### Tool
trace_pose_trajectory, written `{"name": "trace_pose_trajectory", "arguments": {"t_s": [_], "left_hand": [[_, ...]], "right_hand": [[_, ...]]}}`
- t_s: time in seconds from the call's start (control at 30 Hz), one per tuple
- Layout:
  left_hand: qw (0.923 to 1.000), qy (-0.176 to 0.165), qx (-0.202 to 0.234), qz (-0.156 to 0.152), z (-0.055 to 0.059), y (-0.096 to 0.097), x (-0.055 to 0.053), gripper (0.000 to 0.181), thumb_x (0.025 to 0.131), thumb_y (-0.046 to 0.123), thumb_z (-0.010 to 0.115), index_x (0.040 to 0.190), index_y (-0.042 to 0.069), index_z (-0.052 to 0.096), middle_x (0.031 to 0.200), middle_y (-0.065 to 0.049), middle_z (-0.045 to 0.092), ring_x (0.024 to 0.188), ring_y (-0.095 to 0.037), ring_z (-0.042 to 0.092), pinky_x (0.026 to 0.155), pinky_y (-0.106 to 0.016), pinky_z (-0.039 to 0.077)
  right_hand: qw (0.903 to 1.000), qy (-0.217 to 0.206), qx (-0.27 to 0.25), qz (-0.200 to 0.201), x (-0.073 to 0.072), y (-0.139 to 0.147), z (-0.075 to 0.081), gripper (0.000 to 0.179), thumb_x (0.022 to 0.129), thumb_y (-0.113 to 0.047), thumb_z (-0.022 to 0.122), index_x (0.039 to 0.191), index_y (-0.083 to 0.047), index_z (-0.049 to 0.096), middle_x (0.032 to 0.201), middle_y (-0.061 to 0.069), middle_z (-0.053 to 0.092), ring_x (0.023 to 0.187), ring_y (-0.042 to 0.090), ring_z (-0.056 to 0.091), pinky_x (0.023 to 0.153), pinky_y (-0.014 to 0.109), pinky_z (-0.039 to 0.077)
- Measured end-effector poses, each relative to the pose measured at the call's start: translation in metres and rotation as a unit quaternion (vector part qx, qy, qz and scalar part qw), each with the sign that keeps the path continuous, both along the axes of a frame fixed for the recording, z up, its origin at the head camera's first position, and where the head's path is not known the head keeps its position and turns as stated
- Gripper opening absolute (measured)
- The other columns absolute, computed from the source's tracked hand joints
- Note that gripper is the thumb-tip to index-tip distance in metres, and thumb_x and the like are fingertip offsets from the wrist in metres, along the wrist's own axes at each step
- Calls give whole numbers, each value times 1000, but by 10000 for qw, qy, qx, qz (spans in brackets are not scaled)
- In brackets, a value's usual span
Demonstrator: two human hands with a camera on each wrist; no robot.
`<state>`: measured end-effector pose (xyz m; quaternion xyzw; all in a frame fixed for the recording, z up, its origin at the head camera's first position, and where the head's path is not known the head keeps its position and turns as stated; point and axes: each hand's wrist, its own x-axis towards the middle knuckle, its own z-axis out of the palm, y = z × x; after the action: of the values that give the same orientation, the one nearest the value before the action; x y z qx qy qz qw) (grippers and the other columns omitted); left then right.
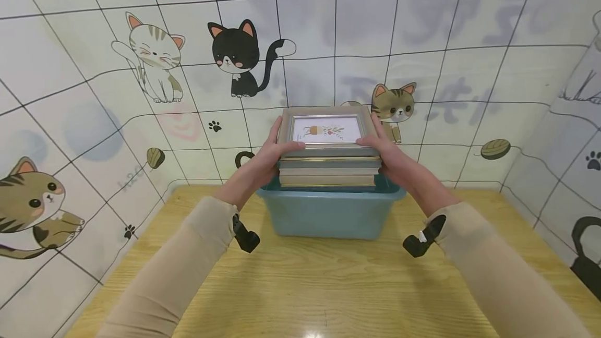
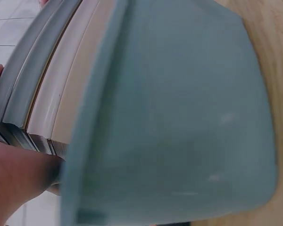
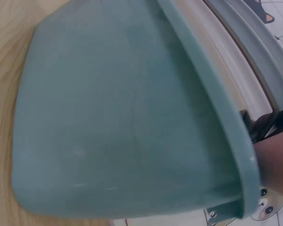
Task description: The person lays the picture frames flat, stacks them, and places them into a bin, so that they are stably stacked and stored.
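A stack of several picture frames point(image 1: 328, 163) rises above the rim of a blue-green plastic bin point(image 1: 328, 217). On top lies a grey frame point(image 1: 328, 151) with a drawing of a plant in a pot; grey, pale pink and beige frames show beneath it. My left hand point(image 1: 268, 156) grips the stack's left side, thumb over the top frame's front edge. From the right side my right hand point(image 1: 393, 154) holds it the same way. Frame edges point(image 2: 61, 66) show beyond the bin wall point(image 2: 179, 103) in the left wrist view, and the right wrist view mirrors this.
The bin stands on a wood-grain table point(image 1: 310, 280), close to a white tile-patterned wall cloth point(image 1: 310, 25) with cartoon cats. A black curved object point(image 1: 587, 249) is at the right edge. Both sleeves carry black wrist mounts point(image 1: 246, 234).
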<state>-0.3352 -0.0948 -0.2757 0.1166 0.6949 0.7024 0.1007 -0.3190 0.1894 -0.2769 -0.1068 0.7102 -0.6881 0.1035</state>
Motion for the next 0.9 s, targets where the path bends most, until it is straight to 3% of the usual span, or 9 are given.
{"name": "trace_pose_trajectory", "arguments": {"t_s": [0.13,0.3,0.47,0.67,0.9], "left_hand": [[9999,-99,-79,51,-16,4,-3,110,87,24,75,164,42,-1,163,-4,16,143,-28,24,119,-49,21],[9998,-164,-137,43,-25,3,-5,113,86,26,77,164,42,-3,164,-2,11,143,-28,22,120,-49,18],[9995,-322,-49,-16,-28,0,-8,116,85,24,78,163,43,-5,165,-3,9,143,-28,23,120,-49,18],[9990,-439,-6,129,-25,0,-11,115,85,25,80,163,46,-2,166,1,6,145,-28,18,120,-49,16],[9980,-611,-121,125,-28,3,-16,115,86,26,80,163,44,-3,167,2,5,148,-26,15,122,-49,11]], "right_hand": [[9999,-156,55,-26,-3,3,-12,93,100,-29,48,158,-45,-24,167,7,-17,146,37,3,115,63,12],[9997,-219,127,14,-5,5,-18,93,100,-31,49,159,-45,-22,165,3,-26,148,37,-2,117,65,6],[9993,-258,254,21,-7,4,-20,94,100,-31,51,159,-44,-21,166,5,-19,150,35,-4,118,65,3],[9991,-269,318,50,-12,0,-16,95,100,-31,51,159,-44,-22,167,7,-15,150,33,-4,119,60,5],[9968,-658,-450,-40,-17,-4,-24,97,98,-21,49,157,-47,-23,166,9,-11,145,34,4,118,55,11]]}}
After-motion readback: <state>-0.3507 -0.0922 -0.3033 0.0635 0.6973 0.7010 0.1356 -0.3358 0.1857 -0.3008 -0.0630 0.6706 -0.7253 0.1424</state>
